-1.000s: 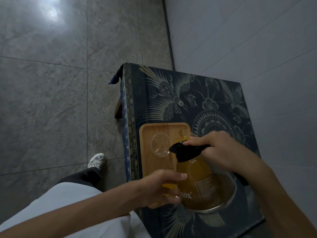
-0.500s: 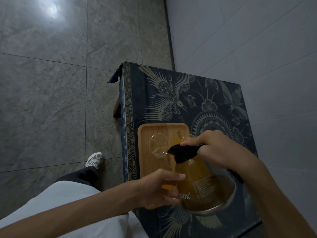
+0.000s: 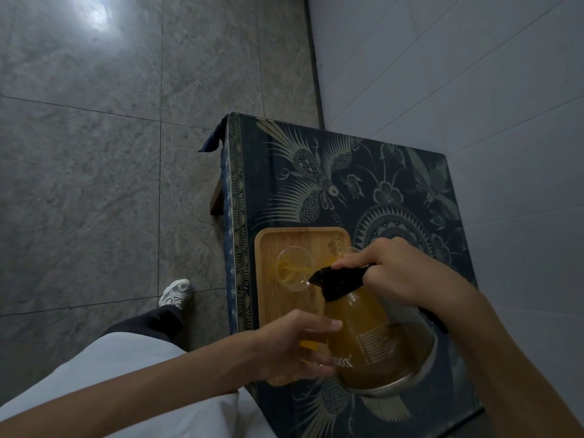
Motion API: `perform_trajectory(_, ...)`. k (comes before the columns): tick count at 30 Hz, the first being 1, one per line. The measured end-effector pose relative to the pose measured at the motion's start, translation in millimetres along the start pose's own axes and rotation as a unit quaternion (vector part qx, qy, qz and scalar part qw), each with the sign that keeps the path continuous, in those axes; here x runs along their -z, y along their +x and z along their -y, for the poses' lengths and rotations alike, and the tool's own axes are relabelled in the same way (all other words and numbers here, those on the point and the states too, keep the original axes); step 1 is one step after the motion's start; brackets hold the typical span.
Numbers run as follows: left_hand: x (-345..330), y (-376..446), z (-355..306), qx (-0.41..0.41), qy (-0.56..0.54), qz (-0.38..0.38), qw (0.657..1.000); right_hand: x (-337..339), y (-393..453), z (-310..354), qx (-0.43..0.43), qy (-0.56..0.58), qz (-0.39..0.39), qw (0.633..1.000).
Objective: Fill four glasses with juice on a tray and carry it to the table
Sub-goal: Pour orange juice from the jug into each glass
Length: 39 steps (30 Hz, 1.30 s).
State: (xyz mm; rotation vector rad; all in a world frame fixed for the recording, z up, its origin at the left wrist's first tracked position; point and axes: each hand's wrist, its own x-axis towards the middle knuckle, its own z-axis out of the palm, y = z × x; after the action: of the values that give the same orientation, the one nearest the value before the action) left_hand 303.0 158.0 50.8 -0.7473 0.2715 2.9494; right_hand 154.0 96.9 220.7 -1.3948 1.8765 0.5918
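A glass jug (image 3: 376, 343) of orange juice with a black lid is tilted over a wooden tray (image 3: 275, 248) on the cloth-covered table. My right hand (image 3: 401, 276) grips the jug at its lid and handle. Juice streams from the spout into a clear glass (image 3: 292, 268) at the tray's far left. Another glass (image 3: 347, 251) peeks out behind my right hand. My left hand (image 3: 294, 346) is wrapped around a glass holding juice (image 3: 311, 345) at the tray's near edge, next to the jug's belly. Any other glass is hidden.
The table (image 3: 363, 172) wears a dark blue cloth with gold birds and flowers and stands against a white tiled wall (image 3: 474, 74) on the right. Grey floor tiles (image 3: 94, 184) spread to the left. My leg and white shoe (image 3: 177, 292) are beside the table's left edge.
The jug has tipped further toward the far-left glass, and juice now flows into it. My left hand has stayed on the near glass.
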Motion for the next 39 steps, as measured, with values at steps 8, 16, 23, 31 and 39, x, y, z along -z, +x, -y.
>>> perform_trajectory(8, 1, 0, -1, 0.007, 0.007, 0.000, 1.000, 4, 0, 6, -0.009, -0.005, 0.005, 1.000)
perform_trajectory(16, -2, -3, -3, 0.006, 0.004, -0.006, 1.000, 6, 2, 7, -0.028, -0.004, 0.014, 0.999)
perform_trajectory(23, -2, -3, -2, -0.001, 0.012, -0.011, 1.000, 8, 2, 8, -0.026, -0.004, 0.020, 0.999)
perform_trajectory(31, -4, -5, -2, -0.006, 0.016, 0.002, 1.000, 10, 2, 12, -0.021, -0.009, 0.026, 0.999)
perform_trajectory(39, -3, -4, 0, -0.011, 0.009, 0.002, 1.000, 10, 4, 13, -0.022, -0.015, 0.032, 0.999)
